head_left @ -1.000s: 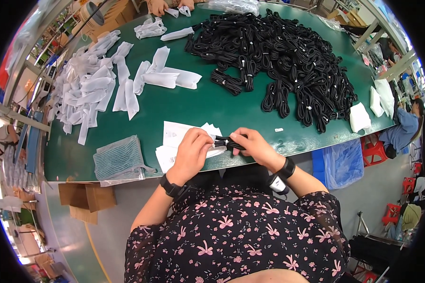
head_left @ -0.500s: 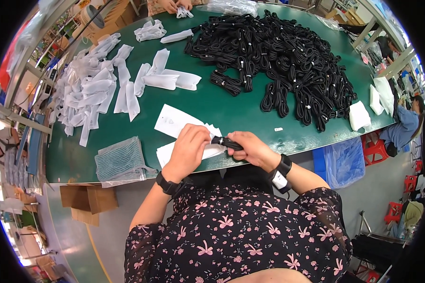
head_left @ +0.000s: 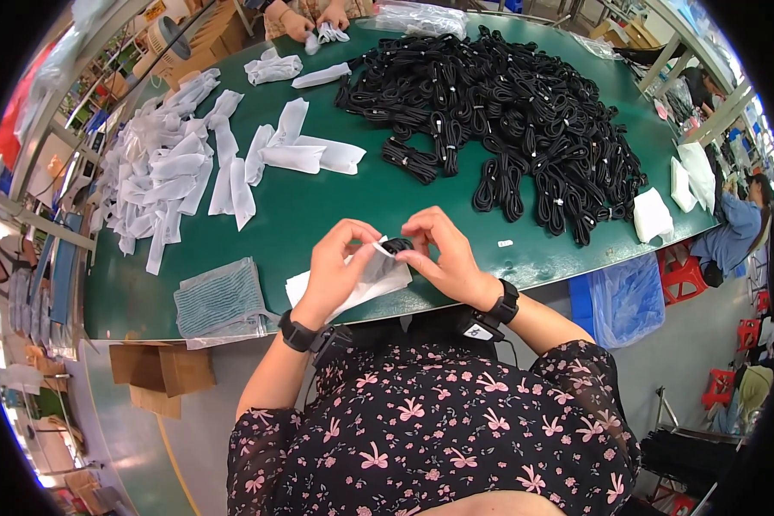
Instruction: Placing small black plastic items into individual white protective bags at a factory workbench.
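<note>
In front of me, a frosted white bag [head_left: 378, 267] has a coiled black cable [head_left: 396, 246] at its mouth, partly inside it. My left hand [head_left: 339, 265] pinches the bag's near-left edge between thumb and fingers. The thumb of my right hand [head_left: 445, 258] lies at the other side of the bag's mouth, its fingers curled over the cable's end; their exact contact is partly hidden. Under my hands lies a stack of flat white bags [head_left: 353, 298] near the table's front edge.
A large heap of coiled black cables [head_left: 525, 120] covers the table's far right. Filled white bags [head_left: 159, 163] pile up at left, near a bluish striped packet [head_left: 221, 297]. Another person's hands [head_left: 316, 21] work at the far edge. A blue bin [head_left: 619, 297] stands right, below the table.
My right hand has shifted from gripping the cable's outer end to the bag's mouth, with its fingers higher. The cable is deeper in the bag, which the left hand has lifted from the stack.
</note>
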A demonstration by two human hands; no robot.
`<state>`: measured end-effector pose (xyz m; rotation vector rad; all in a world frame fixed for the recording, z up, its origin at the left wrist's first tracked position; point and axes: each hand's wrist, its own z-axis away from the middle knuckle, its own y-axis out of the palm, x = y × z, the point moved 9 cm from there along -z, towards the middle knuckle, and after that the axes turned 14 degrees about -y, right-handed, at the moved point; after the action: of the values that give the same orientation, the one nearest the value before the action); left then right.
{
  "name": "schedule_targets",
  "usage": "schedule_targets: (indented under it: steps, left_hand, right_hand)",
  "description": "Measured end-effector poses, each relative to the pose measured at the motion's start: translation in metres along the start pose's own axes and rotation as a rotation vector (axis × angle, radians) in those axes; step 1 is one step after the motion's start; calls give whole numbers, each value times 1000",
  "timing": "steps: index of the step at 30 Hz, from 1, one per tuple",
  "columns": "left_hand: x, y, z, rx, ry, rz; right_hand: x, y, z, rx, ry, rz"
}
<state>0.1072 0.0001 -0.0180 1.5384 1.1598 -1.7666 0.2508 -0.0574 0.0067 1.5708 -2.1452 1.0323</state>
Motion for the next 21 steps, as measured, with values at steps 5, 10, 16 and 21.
schedule_targets:
  steps: [5, 10, 16, 21]
  left_hand:
    - [8, -8, -27, 96, -213, 490]
    - [17, -77, -61, -190, -69, 365]
    - [-22, -110, -37, -665, 192, -382]
    - [20, 10, 11, -143, 98, -499]
  right_hand:
    - [-6, 8, -17, 32, -179, 46]
    - [-52, -1, -40, -159, 146, -228]
    - [-126, -25, -33, 143, -128, 782]
    - [-130, -10, -29, 341, -23, 901]
